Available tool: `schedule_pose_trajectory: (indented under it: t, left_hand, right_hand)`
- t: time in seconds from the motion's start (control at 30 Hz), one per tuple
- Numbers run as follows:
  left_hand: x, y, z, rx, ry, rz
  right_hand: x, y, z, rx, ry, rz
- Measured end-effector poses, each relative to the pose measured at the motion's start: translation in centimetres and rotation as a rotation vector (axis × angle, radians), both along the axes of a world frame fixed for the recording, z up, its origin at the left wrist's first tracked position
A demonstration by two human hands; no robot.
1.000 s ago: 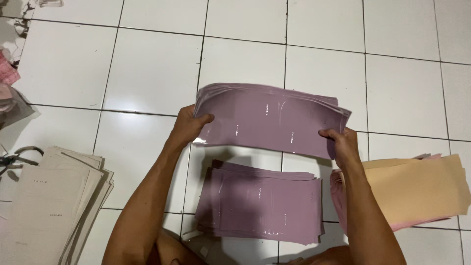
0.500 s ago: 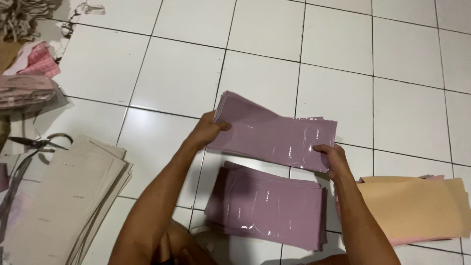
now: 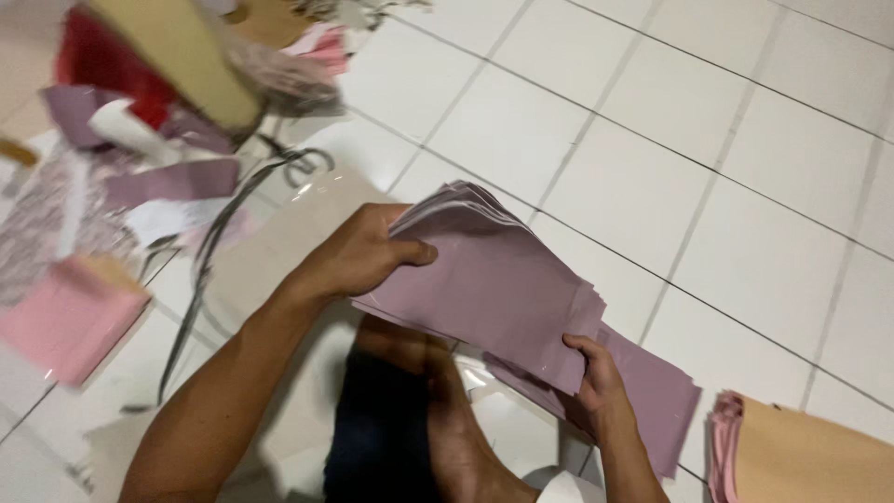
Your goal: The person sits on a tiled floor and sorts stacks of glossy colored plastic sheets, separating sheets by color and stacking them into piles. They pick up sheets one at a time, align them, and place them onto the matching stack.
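Note:
I hold a thick bundle of mauve plastic sleeves above the white tiled floor. My left hand grips its upper left end, thumb on top. At the lower right corner my right hand pinches the bundle. Under it, a second stack of mauve sleeves lies flat on the tiles. My knee and dark shorts show below the bundle.
A tan stack over pink sheets lies at the lower right. At the left are a pale beige stack, scissors, pink sheets and a cluttered heap of mauve, red and tan material. White tiles fill the upper right.
The view has swung left and tilted. The held bundle now slants from upper left to lower right and sits closer to the lower stack. More of the clutter at the left has come into view.

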State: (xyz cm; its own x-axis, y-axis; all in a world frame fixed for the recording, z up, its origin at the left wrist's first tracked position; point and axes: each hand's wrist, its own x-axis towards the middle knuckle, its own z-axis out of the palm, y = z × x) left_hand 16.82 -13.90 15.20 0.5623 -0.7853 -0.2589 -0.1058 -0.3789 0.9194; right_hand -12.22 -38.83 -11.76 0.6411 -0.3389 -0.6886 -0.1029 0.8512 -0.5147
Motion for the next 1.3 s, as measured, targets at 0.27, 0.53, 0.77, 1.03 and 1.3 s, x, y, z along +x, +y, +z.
schedule_pose_trajectory:
  t: [0.27,0.53,0.77,1.03,1.3]
  left_hand:
    - [-4.8,18.9,-5.6,-0.073,0.143,0.279]
    - [-5.8,26.8,-8.5,-0.050,0.199,0.476]
    - [-4.5,22.7,3.4,0.004,-0.289,0.165]
    - [-16.4,21.3,7.5,-0.243,-1.227,-0.360]
    - [-21.0,18.8,-5.7,0.355,-0.660,-1.169]
  right_hand:
    - [2.9,7.2,-3.5,0.016,0.028,0.400]
    - [4.2,11.7,-1.6,-0.077,0.098,0.430]
    - [7.3,14.4,2.9,-0.206,-0.061,0.309]
    - [6.8,16.8,4.2,-0.216,-0.084,0.183]
    - [1.9,17.7,4.5,-0.522,0.103,0.257]
